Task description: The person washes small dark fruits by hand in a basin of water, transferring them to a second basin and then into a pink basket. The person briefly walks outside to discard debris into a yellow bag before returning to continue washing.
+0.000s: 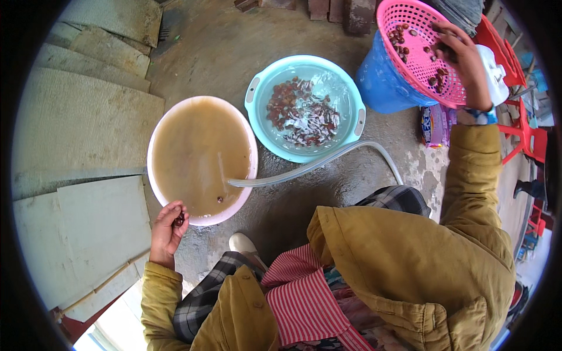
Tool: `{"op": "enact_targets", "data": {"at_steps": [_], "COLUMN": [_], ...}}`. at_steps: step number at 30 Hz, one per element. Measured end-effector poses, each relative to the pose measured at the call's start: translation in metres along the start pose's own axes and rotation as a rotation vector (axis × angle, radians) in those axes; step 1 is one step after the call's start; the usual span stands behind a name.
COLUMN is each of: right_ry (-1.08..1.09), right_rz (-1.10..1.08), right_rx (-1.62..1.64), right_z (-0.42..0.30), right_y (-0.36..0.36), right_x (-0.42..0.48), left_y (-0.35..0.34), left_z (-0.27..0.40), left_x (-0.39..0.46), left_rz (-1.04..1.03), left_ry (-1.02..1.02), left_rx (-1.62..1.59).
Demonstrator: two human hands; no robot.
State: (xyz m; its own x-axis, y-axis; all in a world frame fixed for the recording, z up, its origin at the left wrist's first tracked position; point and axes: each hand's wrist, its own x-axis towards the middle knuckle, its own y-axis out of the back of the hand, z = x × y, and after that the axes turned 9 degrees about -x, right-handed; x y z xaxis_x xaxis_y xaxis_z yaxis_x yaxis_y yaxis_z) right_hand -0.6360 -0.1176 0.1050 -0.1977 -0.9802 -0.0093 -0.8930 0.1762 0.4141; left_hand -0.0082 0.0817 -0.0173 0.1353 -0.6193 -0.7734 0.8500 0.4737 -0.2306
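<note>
My left hand point(169, 228) holds dark red-brown chestnuts point(178, 219) in bent fingers beside the near-left rim of a pale pink basin point(153, 186) of muddy water. One chestnut point(220, 199) shows at the water's surface. At the upper right, my right hand point(461, 55) is over a pink plastic colander point(408, 72), its fingers curled around dark round things, apparently chestnuts. More chestnuts point(397, 39) lie scattered in the colander, which sits tilted on a blue bucket point(380, 81). Between them, a turquoise basin point(265, 127) holds clearer water with many chestnuts point(285, 101) below the surface.
A clear hose point(298, 174) runs over the wet concrete floor point(206, 44) into the pink basin. Boards point(88, 123) lie at the left and bricks point(360, 17) at the top. A purple detergent packet point(434, 125), a white jug point(494, 74) and red chairs point(527, 136) stand at the right.
</note>
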Motion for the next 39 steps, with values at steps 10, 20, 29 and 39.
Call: {"op": "enact_targets", "data": {"at_steps": [10, 20, 29, 39], "right_ry": [0.27, 0.002, 0.023, -0.123], "right_rz": [-0.095, -0.665, -0.947, -1.01], "right_rx": [-0.24, -1.062, -0.935, -0.441], "right_z": [0.04, 0.219, 0.214, 0.198], "right_y": [-0.065, -0.247, -0.313, -0.34], "right_x": [-0.001, -0.002, -0.047, -0.083], "left_y": [0.002, 0.028, 0.038, 0.043], "left_z": [0.002, -0.014, -0.025, -0.026], "left_x": [-0.004, -0.027, -0.039, -0.042], "left_rz": [0.038, 0.141, 0.178, 0.151], "left_ry": [0.005, 0.013, 0.032, -0.002], "left_rx": [0.012, -0.028, -0.049, -0.08]}}
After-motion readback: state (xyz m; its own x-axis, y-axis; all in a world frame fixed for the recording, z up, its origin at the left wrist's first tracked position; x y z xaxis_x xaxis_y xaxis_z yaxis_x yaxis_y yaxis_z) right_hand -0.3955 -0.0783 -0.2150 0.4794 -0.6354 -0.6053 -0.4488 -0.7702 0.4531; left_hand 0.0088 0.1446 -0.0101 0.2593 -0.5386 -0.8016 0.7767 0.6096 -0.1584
